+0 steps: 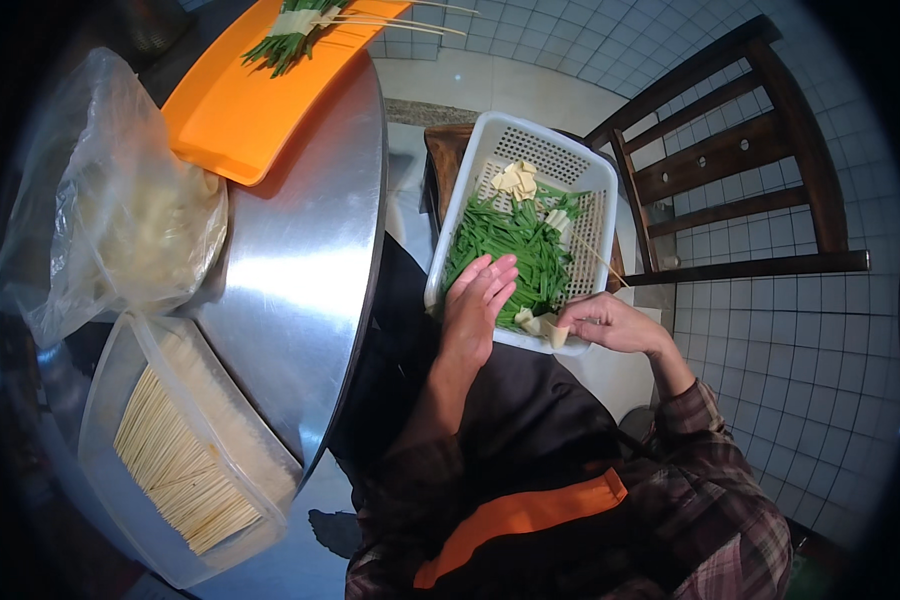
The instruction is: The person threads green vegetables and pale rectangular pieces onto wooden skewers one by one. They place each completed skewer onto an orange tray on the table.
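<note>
A white plastic basket (439, 259) with perforated sides holds a heap of cut green chives (517, 240). Over the near left part of this heap is my left hand (480, 304), fingers extended and holding nothing visible. My right hand (607, 322), at the basket's near right corner, pinches a pale strip of what looks like tofu skin (556, 331). Beside that strip, more pale pieces (526, 321) lie against the chives. A small stack of flat pale squares (516, 180) rests at the far end. One rolled pale piece (558, 220) sits near a thin skewer (596, 259) crossing the right rim.
To the left is a round metal table (307, 247) bearing an orange tray (232, 112) with skewered chive bundles (292, 34). A clear plastic bag (135, 202) with pale contents and a plastic box (259, 420) of bamboo skewers (172, 457) stand there too. A wooden chair (720, 161) is at right.
</note>
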`<control>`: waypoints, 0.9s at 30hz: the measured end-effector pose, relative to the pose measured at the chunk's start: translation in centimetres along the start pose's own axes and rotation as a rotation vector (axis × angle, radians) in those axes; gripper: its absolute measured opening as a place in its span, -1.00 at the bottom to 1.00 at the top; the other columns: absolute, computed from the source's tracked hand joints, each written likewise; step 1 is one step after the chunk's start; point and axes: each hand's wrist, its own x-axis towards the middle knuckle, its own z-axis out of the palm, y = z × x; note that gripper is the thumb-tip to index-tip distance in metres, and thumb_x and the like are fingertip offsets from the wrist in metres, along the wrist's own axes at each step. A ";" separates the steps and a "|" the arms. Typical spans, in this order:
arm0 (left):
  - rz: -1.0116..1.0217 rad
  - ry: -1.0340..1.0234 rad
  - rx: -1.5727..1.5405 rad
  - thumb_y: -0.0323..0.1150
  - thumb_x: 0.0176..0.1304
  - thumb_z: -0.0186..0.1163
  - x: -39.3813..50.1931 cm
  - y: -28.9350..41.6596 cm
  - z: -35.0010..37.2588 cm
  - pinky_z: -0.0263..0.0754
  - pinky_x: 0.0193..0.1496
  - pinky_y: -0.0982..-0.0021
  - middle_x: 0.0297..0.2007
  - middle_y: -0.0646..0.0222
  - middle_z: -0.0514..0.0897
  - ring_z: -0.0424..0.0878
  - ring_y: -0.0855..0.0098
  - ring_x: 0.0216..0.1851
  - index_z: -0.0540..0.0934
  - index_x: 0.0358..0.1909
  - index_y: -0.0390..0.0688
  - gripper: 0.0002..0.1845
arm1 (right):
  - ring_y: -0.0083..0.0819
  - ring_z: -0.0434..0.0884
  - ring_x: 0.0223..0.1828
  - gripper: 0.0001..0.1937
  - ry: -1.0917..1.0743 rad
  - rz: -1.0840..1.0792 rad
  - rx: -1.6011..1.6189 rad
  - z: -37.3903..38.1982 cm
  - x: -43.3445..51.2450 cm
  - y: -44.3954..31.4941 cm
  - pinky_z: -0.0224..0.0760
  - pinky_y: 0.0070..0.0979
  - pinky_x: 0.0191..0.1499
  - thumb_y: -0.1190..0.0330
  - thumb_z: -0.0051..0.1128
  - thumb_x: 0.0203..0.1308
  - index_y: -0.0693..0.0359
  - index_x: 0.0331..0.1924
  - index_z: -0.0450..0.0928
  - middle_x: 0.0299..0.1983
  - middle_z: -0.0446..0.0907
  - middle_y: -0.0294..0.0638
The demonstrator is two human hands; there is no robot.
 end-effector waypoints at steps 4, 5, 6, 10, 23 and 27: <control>0.071 -0.003 0.394 -0.30 0.39 0.10 -0.2 0.0 0.0 0.46 0.09 0.45 0.05 0.02 0.58 0.58 0.38 -0.01 0.29 0.23 -0.44 -0.49 | -0.64 0.54 -0.21 -0.76 0.142 0.059 0.311 1.0 0.8 0.2 0.42 -0.62 -0.08 0.46 -0.03 0.39 0.32 0.03 0.57 -0.22 0.63 -0.34; 0.011 -0.073 0.467 -0.27 0.40 0.09 -0.2 0.3 -0.1 0.48 0.07 0.46 0.02 0.04 0.60 0.59 0.40 -0.04 0.33 0.20 -0.42 -0.51 | -0.65 0.54 -0.21 -0.74 0.196 0.092 0.397 1.1 0.9 0.1 0.42 -0.63 -0.07 0.47 -0.05 0.39 0.32 0.08 0.55 -0.22 0.64 -0.34; -0.061 -0.141 0.547 -0.25 0.40 0.09 -0.2 0.6 -0.2 0.49 0.05 0.46 -0.02 0.07 0.62 0.61 0.42 -0.07 0.37 0.18 -0.41 -0.52 | -0.66 0.55 -0.20 -0.68 0.212 0.043 0.373 0.9 0.8 -0.2 0.44 -0.65 -0.05 0.48 -0.06 0.40 0.31 0.18 0.49 -0.19 0.63 -0.31; -0.163 -0.108 0.521 -0.23 0.45 0.00 -0.5 0.1 0.5 0.54 0.08 0.36 -0.01 0.09 0.61 0.63 0.35 -0.07 0.45 0.06 -0.36 -0.63 | -0.59 0.57 -0.17 -0.67 0.208 -0.027 0.393 1.2 -0.1 -1.2 0.44 -0.60 -0.01 0.50 -0.08 0.39 0.28 0.19 0.51 -0.13 0.64 -0.29; -0.069 0.095 0.072 -0.48 0.32 0.01 -0.4 -1.0 0.2 0.42 0.22 0.19 0.13 -0.03 0.49 0.51 0.19 0.12 0.11 0.33 -0.38 -0.43 | -0.49 0.57 -0.33 -0.69 -0.019 0.174 0.001 0.3 0.7 1.9 0.45 -0.52 -0.16 0.57 -0.12 0.15 0.31 -0.08 0.61 -0.35 0.66 -0.20; -0.044 0.091 0.041 -0.56 0.24 -0.15 -0.4 -0.7 0.2 0.25 0.37 0.11 0.26 -0.15 0.37 0.37 0.03 0.29 0.07 0.33 -0.43 -0.42 | -0.39 0.60 -0.34 -0.71 -0.008 0.160 -0.213 0.3 1.1 2.4 0.46 -0.46 -0.18 0.57 -0.10 0.14 0.30 -0.11 0.61 -0.40 0.64 -0.13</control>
